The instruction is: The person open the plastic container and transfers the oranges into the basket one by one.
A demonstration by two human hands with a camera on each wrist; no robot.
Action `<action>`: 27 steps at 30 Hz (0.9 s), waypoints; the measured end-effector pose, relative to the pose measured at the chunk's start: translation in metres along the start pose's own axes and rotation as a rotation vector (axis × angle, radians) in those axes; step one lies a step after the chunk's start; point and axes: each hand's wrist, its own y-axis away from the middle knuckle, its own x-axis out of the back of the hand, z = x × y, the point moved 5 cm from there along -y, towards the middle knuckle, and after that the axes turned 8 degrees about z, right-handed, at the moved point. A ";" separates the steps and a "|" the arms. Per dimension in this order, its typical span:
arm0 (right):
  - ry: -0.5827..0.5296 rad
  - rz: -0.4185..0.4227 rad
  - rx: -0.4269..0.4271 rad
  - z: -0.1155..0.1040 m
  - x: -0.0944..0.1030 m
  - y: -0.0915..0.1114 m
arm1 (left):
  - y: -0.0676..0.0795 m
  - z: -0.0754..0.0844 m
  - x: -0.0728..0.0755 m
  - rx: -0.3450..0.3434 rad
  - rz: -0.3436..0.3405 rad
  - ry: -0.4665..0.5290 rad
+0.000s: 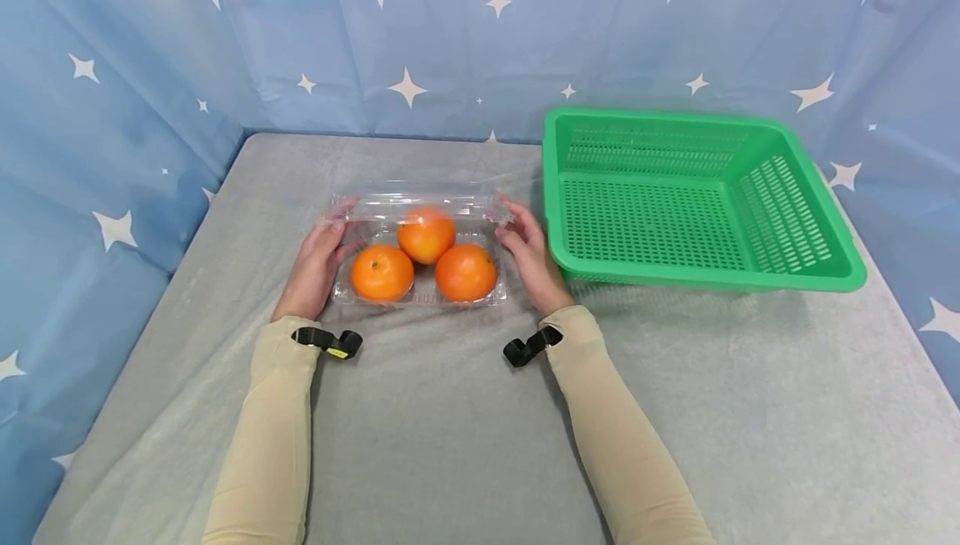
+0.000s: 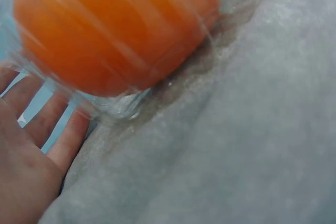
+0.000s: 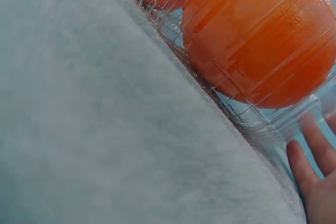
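A clear plastic clamshell box (image 1: 422, 295) holds three oranges: one front left (image 1: 382, 273), one front right (image 1: 466, 272) and one behind them (image 1: 426, 235). Its see-through lid (image 1: 375, 208) stands partly raised at the back, over the rear orange. My left hand (image 1: 313, 266) is at the left end of box and lid, its fingers (image 2: 68, 135) straight and spread against the plastic. At the other end is my right hand (image 1: 534, 257), with straight fingers (image 3: 300, 163) along the box wall and the thumb near the lid's end. The head view blurs both thumbs' contact.
A green plastic basket (image 1: 705, 280) with slotted walls stands to the right, close beside my right hand. Grey cloth (image 1: 420, 445) covers the table. Blue curtains with white stars (image 1: 480, 45) hang behind and at both sides.
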 end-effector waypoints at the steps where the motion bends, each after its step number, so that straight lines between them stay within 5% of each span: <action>1: -0.008 0.003 -0.003 0.000 0.000 0.000 | 0.000 0.000 0.000 0.001 -0.004 0.005; 27: -0.060 -0.078 0.054 -0.012 -0.006 0.004 | -0.002 -0.001 -0.001 -0.009 -0.025 -0.045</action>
